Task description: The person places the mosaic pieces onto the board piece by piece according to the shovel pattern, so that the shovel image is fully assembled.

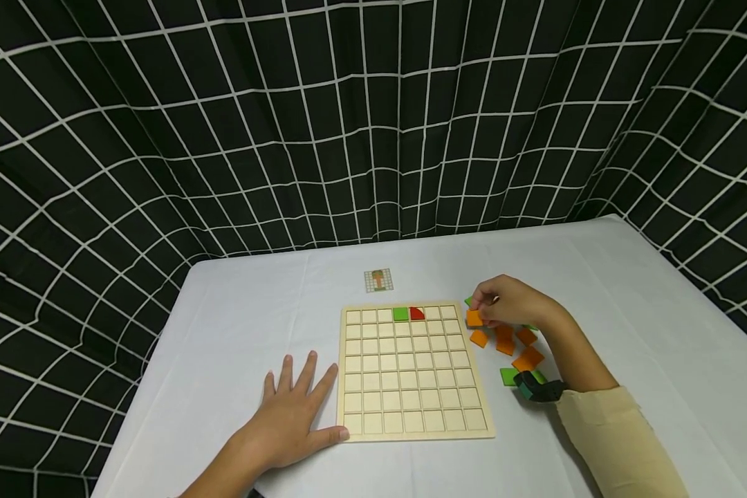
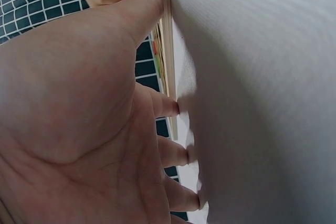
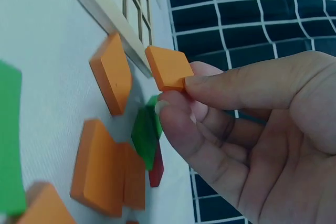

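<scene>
My right hand [image 1: 513,299] pinches an orange square tile [image 3: 169,67] between thumb and fingers, just off the board's upper right edge. The wooden grid board [image 1: 413,380] lies flat on the table. In its top row sit a green square tile [image 1: 400,315] and a red quarter-round tile [image 1: 416,314], side by side. My left hand [image 1: 289,422] rests with fingers spread on the cloth left of the board, its thumb at the lower left corner. Below the right hand, loose orange tiles [image 1: 505,340] lie scattered, with green tiles [image 3: 144,137] among them.
A small pattern card [image 1: 378,280] lies beyond the board's top edge. The table [image 1: 249,311] has a white cloth. Dark curtains with a white grid [image 1: 348,124] stand behind and at both sides. A dark band [image 1: 538,387] sits at my right wrist.
</scene>
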`<state>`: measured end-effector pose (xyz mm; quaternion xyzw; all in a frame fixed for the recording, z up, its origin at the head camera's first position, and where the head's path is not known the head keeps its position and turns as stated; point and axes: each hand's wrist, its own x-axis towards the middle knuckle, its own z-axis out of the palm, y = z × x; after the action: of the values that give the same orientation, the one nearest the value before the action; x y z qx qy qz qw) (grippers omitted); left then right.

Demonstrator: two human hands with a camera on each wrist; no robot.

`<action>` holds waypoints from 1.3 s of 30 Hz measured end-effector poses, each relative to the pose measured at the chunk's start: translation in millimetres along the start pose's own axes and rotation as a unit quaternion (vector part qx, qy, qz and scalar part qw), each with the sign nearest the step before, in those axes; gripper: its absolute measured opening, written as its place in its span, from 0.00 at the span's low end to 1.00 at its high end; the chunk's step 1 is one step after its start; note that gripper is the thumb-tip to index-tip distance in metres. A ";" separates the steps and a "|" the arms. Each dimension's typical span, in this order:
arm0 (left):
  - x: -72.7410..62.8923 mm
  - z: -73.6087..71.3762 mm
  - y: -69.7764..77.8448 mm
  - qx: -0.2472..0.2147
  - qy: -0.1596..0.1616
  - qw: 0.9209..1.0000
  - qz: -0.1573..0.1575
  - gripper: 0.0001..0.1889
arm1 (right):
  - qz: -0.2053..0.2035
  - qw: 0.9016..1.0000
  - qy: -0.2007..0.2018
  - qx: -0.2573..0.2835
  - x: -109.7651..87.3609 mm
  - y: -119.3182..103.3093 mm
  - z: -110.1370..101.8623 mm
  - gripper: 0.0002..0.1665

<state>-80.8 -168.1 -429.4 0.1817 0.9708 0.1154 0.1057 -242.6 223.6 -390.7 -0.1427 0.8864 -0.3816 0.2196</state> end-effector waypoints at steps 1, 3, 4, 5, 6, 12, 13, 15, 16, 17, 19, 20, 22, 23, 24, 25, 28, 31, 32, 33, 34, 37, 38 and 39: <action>0.0 0.2 0.0 0.001 0.000 1.000 0.000 0.52 | 0.001 1.000 0.000 -0.001 0.7 -0.8 1.0 0.07; -0.1 0.5 0.1 0.000 0.003 1.000 0.002 0.52 | -0.002 1.000 0.000 -0.003 1.6 -2.7 2.8 0.08; -0.3 0.7 0.2 0.000 0.003 1.000 0.003 0.52 | -0.004 1.000 0.000 -0.005 1.8 -3.6 3.5 0.08; -0.2 0.7 0.3 0.001 0.004 1.000 0.004 0.52 | -0.004 1.000 0.000 -0.006 2.1 -4.4 4.0 0.08; -0.1 0.8 0.4 0.001 0.004 1.000 0.005 0.52 | -0.002 1.000 0.001 -0.007 2.3 -5.0 4.7 0.08; 0.2 -0.1 1.1 -0.001 0.004 1.000 0.006 0.52 | 0.006 1.000 0.002 -0.006 2.8 -6.9 6.6 0.06; 0.3 -0.2 1.1 -0.001 0.004 1.000 0.005 0.52 | 0.004 1.000 0.002 -0.006 2.9 -6.7 6.6 0.06; 0.3 -0.2 1.0 -0.001 0.004 1.000 0.003 0.52 | 0.003 1.000 0.003 -0.007 3.0 -6.6 6.5 0.06; 0.4 0.0 0.9 0.000 0.004 1.000 0.002 0.52 | 0.003 1.000 0.004 -0.007 3.0 -6.1 6.3 0.06; 0.5 0.2 0.8 0.001 0.003 1.000 0.001 0.52 | 0.003 1.000 0.005 -0.007 3.0 -5.6 6.0 0.06; 0.4 0.3 1.0 -0.001 0.004 1.000 0.001 0.52 | 0.003 1.000 0.005 -0.005 3.3 -4.3 5.5 0.06; 0.2 0.3 1.0 -0.003 0.005 1.000 0.002 0.52 | 0.004 1.000 0.005 -0.004 3.4 -3.5 5.3 0.06; 0.4 0.4 1.1 -0.003 0.004 1.000 0.001 0.52 | 0.009 1.000 0.007 -0.004 4.1 -0.9 4.4 0.06; 0.3 0.3 1.2 -0.004 0.004 1.000 0.002 0.52 | 0.013 1.000 0.008 -0.005 4.3 0.2 3.8 0.07; 0.2 0.2 1.2 -0.004 0.003 1.000 0.002 0.52 | 0.015 1.000 0.011 -0.005 4.5 1.4 3.2 0.07; 0.1 0.0 1.3 -0.003 0.002 1.000 0.002 0.52 | 0.018 1.000 0.014 -0.006 4.3 2.1 2.8 0.07; -0.1 -0.4 1.1 0.000 0.000 1.000 0.001 0.52 | 0.023 0.999 0.028 -0.009 3.6 4.1 1.5 0.07; -0.4 -1.1 1.2 0.001 -0.002 1.000 0.000 0.52 | 0.023 0.999 0.039 -0.017 3.2 5.4 0.8 0.08; -0.5 -1.2 1.2 -0.001 -0.002 1.000 -0.001 0.52 | 0.024 0.999 0.040 -0.021 3.2 6.0 0.5 0.08; -0.7 -1.3 1.5 0.000 -0.003 1.000 -0.001 0.52 | 0.024 0.998 0.041 -0.027 3.1 6.2 -0.1 0.08; -0.8 -1.2 1.5 0.000 -0.003 1.000 -0.001 0.52 | 0.026 0.998 0.043 -0.033 3.3 6.8 -1.0 0.09; -1.2 -1.2 1.4 -0.004 -0.001 1.000 0.001 0.52 | 0.030 0.997 0.049 -0.046 2.2 8.1 -4.7 0.09; -1.7 -1.1 1.2 -0.005 -0.001 1.000 0.000 0.52 | 0.031 0.997 0.054 -0.051 1.7 8.3 -5.8 0.09; -2.1 -0.8 0.9 -0.003 -0.001 1.000 0.000 0.52 | 0.033 0.996 0.061 -0.059 1.3 8.6 -6.9 0.10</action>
<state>-78.8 -168.2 -428.1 0.1812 0.9704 0.1185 0.1074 -247.9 233.0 -393.2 -0.1026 0.9232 -0.3294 0.1693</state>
